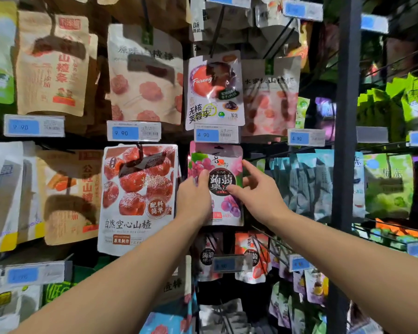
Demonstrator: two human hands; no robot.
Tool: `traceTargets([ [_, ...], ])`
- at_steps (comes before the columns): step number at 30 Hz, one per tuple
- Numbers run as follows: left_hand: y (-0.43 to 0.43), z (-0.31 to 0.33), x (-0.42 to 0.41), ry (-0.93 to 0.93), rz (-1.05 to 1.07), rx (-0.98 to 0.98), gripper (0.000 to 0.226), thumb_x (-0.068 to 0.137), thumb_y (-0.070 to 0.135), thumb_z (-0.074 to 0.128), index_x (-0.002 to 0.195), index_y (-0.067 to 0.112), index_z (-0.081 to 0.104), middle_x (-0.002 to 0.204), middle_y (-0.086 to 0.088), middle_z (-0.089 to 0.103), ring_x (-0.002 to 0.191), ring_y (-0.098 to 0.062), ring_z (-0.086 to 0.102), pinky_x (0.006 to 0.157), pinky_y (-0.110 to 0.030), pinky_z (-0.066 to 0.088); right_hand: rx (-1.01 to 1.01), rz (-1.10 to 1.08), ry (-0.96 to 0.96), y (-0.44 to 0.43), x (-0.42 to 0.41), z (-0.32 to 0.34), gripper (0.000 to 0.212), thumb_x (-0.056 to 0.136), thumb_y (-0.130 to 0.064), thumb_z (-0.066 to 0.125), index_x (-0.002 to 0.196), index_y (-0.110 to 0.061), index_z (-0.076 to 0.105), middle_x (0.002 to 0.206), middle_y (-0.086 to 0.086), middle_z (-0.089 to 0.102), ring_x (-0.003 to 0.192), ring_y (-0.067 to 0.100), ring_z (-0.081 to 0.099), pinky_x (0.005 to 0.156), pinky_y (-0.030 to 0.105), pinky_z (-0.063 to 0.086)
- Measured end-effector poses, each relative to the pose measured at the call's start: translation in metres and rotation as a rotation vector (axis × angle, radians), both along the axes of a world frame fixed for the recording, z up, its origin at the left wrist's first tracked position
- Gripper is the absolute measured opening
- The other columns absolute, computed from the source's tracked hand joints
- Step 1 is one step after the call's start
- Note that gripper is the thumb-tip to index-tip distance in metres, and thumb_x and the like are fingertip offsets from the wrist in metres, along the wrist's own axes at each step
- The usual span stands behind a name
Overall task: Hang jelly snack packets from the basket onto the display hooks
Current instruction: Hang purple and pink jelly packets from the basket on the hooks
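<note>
A purple grape jelly packet [221, 165] with a black round label sits upright against the display, its top just under a 4.90 price tag [216, 135]. My left hand [194, 197] grips its left edge, thumb on the front. My right hand [256, 191] pinches its right side, thumb on the label and index finger pointing up along the edge. The hook behind the packet's top is hidden. More jelly packets [251, 256] hang lower down. The basket is out of view.
A large hawthorn bag [138, 201] hangs close on the left. Blue packets [307, 184] hang on the right, beyond bare wire hooks [268, 239]. A dark upright post [346, 116] stands at right. Price tags line each row.
</note>
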State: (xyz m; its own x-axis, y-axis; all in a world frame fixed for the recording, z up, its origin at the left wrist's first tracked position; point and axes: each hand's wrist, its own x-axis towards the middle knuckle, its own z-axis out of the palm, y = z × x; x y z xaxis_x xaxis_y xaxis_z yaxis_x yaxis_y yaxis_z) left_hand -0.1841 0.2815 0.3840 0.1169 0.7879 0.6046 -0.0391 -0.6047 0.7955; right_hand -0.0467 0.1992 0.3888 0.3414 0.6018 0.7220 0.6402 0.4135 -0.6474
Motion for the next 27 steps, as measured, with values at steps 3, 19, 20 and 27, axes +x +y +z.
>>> traceTargets([
  [3, 0.004, 0.005, 0.004, 0.002, 0.016, 0.019, 0.051, 0.104, 0.046, 0.045, 0.068, 0.012, 0.055, 0.067, -0.007, 0.06, 0.062, -0.024, 0.053, 0.063, -0.039, 0.043, 0.025, -0.011, -0.012, 0.002, 0.001, 0.004, 0.072, 0.087, -0.016, 0.079, 0.145, -0.043, 0.046, 0.08, 0.002, 0.06, 0.062, -0.001, 0.052, 0.065, 0.009, 0.048],
  [19, 0.006, -0.018, 0.007, 0.064, 0.05, 0.004, 0.055, 0.093, 0.031, 0.063, 0.141, 0.021, 0.037, 0.132, -0.001, 0.055, 0.111, -0.02, 0.06, 0.098, -0.044, 0.051, -0.03, -0.065, -0.023, 0.009, 0.009, -0.009, 0.079, 0.088, -0.021, 0.079, 0.156, -0.03, 0.038, 0.091, -0.002, 0.064, 0.077, 0.0, 0.063, 0.082, 0.021, 0.057],
  [20, 0.0, -0.024, 0.005, 0.095, 0.067, 0.074, 0.069, 0.09, 0.024, 0.066, 0.147, 0.022, 0.027, 0.143, 0.0, 0.044, 0.116, -0.018, 0.055, 0.099, -0.041, 0.049, -0.023, -0.091, -0.04, 0.012, 0.011, -0.013, 0.081, 0.089, -0.023, 0.079, 0.157, -0.032, 0.035, 0.098, -0.001, 0.064, 0.083, 0.005, 0.063, 0.087, 0.026, 0.056],
  [27, 0.004, -0.052, 0.006, 0.471, 0.215, 0.333, 0.087, 0.086, 0.02, 0.071, 0.154, 0.029, 0.017, 0.163, 0.007, -0.01, 0.151, -0.023, 0.006, 0.112, -0.041, 0.038, -0.021, -0.058, -0.067, 0.026, 0.017, -0.048, 0.093, 0.09, -0.014, 0.076, 0.16, -0.039, 0.021, 0.117, -0.002, 0.051, 0.08, 0.001, 0.063, 0.079, 0.02, 0.056],
])
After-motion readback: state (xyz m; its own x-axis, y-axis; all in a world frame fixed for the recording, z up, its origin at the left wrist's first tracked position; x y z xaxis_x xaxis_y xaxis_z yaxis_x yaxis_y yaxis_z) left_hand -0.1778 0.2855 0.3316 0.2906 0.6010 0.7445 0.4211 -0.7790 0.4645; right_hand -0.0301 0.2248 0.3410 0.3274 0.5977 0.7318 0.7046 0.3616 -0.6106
